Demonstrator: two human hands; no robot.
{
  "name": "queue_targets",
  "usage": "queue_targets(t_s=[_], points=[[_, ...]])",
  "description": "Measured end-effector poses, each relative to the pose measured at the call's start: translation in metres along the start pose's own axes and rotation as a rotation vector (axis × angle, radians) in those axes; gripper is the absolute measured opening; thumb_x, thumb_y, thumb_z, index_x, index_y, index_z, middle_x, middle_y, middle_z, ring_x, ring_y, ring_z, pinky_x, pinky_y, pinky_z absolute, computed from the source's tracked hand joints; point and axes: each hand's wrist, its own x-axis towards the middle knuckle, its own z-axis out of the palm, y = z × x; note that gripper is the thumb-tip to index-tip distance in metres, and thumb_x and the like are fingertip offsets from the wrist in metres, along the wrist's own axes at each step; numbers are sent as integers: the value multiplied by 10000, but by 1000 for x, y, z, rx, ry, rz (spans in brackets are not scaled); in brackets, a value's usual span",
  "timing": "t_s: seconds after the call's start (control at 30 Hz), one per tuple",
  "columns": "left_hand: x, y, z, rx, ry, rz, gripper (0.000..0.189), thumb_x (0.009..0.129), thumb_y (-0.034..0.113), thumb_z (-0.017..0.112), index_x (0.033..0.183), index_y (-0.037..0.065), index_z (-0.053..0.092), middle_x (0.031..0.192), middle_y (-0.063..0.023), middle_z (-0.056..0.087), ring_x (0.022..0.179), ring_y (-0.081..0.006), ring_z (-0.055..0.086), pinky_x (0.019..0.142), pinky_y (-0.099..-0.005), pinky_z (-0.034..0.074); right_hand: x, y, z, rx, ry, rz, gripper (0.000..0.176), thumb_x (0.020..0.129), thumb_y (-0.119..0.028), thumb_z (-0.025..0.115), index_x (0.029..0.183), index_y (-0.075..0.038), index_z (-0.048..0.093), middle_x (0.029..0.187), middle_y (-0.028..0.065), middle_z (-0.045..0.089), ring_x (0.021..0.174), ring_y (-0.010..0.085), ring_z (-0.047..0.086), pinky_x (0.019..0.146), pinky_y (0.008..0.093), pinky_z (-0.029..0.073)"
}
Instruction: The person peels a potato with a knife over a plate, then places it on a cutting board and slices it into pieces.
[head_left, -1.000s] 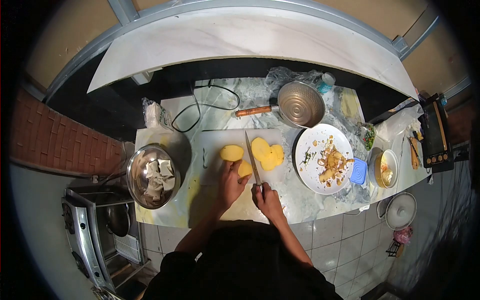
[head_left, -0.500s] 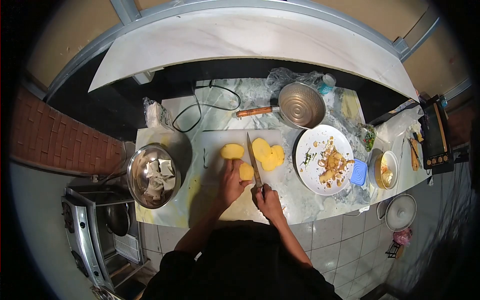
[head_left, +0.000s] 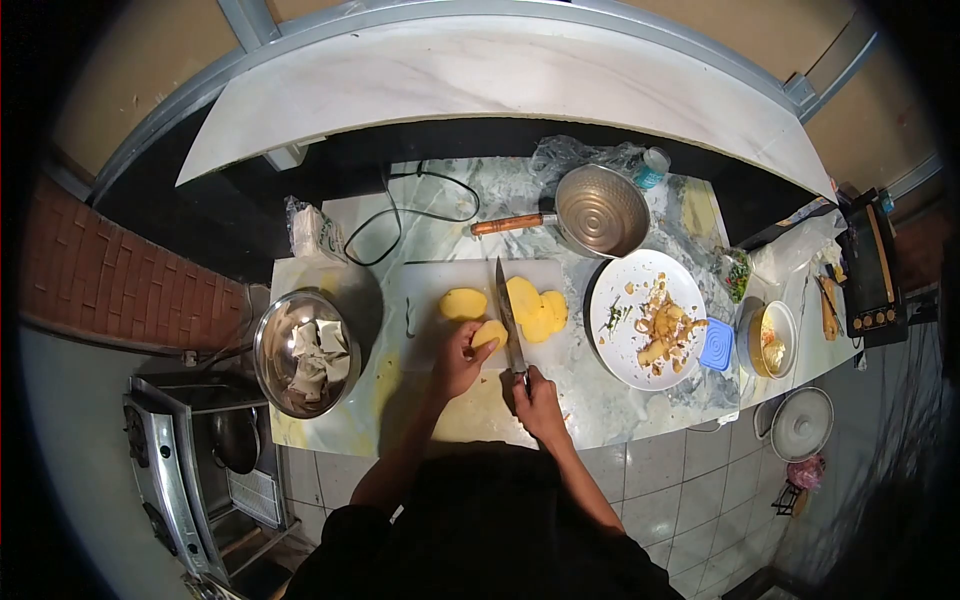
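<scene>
Curling around a peeled, pale-yellow potato piece, the left hand is pressing it onto the white cutting board, just beside 1 more peeled chunk. The knife is resting its blade against the piece's right edge, the right hand is wrapping tight round the handle, and yellow slices are lying just beyond the blade.

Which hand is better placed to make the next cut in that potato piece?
Right. The right hand grips the knife, whose blade lies just beside the potato. The left hand holds that potato down on the board, so it seems best kept there.
</scene>
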Motion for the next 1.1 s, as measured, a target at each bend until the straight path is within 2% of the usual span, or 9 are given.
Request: queue_targets(t_s=[0.07,0.23,0.3,0.37,0.8,0.87,0.9,0.97,1.1], points=[[-2,12,0,-104,16,-30,305,893,107,619,1154,21,486,988,-44,610,878,-97,579,749,-264,487,0,-9,-5,-29,-74,168,192,862,-97,535,948,74,514,776,299,595,772,478,584,657,497,465],[-6,59,-4,-283,-65,-146,274,928,88,557,1180,35,463,1087,-64,584,961,-118,568,819,-281,494,3,-46,-26,87,-24,118,195,906,-130,525,928,63,519,726,284,602,664,452,597,567,436,463],[-6,64,-1,-528,-3,-159,263,940,91,534,1188,40,466,1089,-66,586,987,-142,574,859,-329,502,3,-60,-31,102,21,84,204,923,-143,518,916,61,518,721,278,606,637,442,600,543,419,459],[-8,73,1,-580,-24,-140,267,945,94,526,1198,37,463,1100,-68,585,1000,-153,575,876,-350,501,2,-69,-35,114,77,-12,222,954,-158,500,867,44,531,535,106,500,441,143,474,433,300,349],[-20,117,18,-744,-67,0,276,959,71,495,1228,25,450,1131,-62,595,1037,-173,582,895,-409,506,-7,-111,-56,93,117,-130,152,917,-117,547,855,22,546,515,116,481,375,203,451,406,320,341],[-21,121,19,-749,-79,20,284,957,67,499,1233,29,446,1124,-61,600,1027,-171,587,889,-407,509,-8,-118,-66,48,-26,-31,174,922,-106,524,891,62,492,668,245,595,566,390,615,490,398,453],[-21,122,19,-753,-89,39,292,954,63,503,1239,33,442,1117,-61,606,1017,-170,592,882,-404,511,-8,-116,-64,48,-24,-30,174,922,-106,524,891,62,492,668,245,595,566,390,615,490,398,453],[-22,121,20,-756,-82,49,325,952,59,506,1266,41,425,1114,-63,609,1011,-170,595,877,-402,514,-8,-110,-57,108,117,-133,137,898,-91,562,837,30,547,514,118,495,377,183,471,399,308,344],[-26,134,21,-745,-87,90,426,949,59,512,1350,66,366,1116,-71,610,1000,-171,598,863,-394,518,-9,-109,-57,107,111,-148,126,891,-75,563,842,40,547,526,120,517,380,181,488,398,299,354]])
